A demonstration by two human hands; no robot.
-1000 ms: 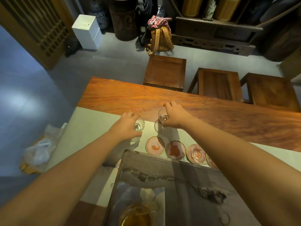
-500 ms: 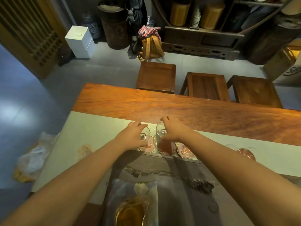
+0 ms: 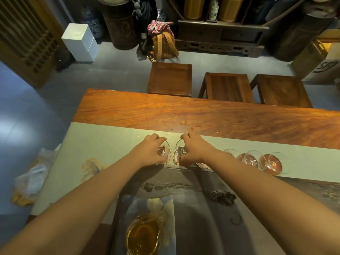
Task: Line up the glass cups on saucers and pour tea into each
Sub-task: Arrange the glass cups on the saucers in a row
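The left hand (image 3: 150, 150) pinched one glass cup (image 3: 163, 150) by its rim, the right hand (image 3: 193, 150) another (image 3: 181, 150), fingers closed round each, seating them on saucers (image 3: 168, 159) beside the tea pitcher's (image 3: 144, 234) tray, likely so pouring could follow.

left hand (image 3: 150, 150): grips cup (image 3: 163, 150) over leftmost saucer (image 3: 168, 158) | right hand (image 3: 193, 151): grips second cup (image 3: 181, 150) over next saucer (image 3: 176, 160) | right: two cups (image 3: 251, 159) on saucers on runner (image 3: 110, 140) | near: tea pitcher (image 3: 144, 234) on tray (image 3: 211, 227)
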